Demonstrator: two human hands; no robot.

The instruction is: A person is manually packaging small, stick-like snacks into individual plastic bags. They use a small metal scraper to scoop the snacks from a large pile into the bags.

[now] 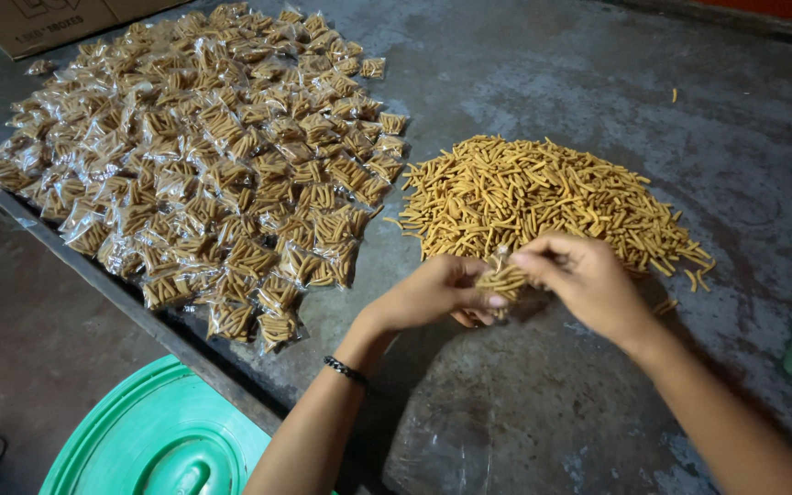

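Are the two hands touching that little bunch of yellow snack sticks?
Touching. The head view shows the left hand cupping the small bunch of sticks from below while the right hand pinches its top with the fingertips.

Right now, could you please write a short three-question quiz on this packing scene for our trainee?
1. True or false: the left hand and the right hand meet over one small packet of snack sticks.
2. Which lies nearer the hands: A) the loose heap of sticks, B) the spread of filled clear packets, or C) the green lid?
3. What is worn on the left wrist?

Key
1. True.
2. A; the heap lies just beyond the fingers.
3. A dark bracelet.
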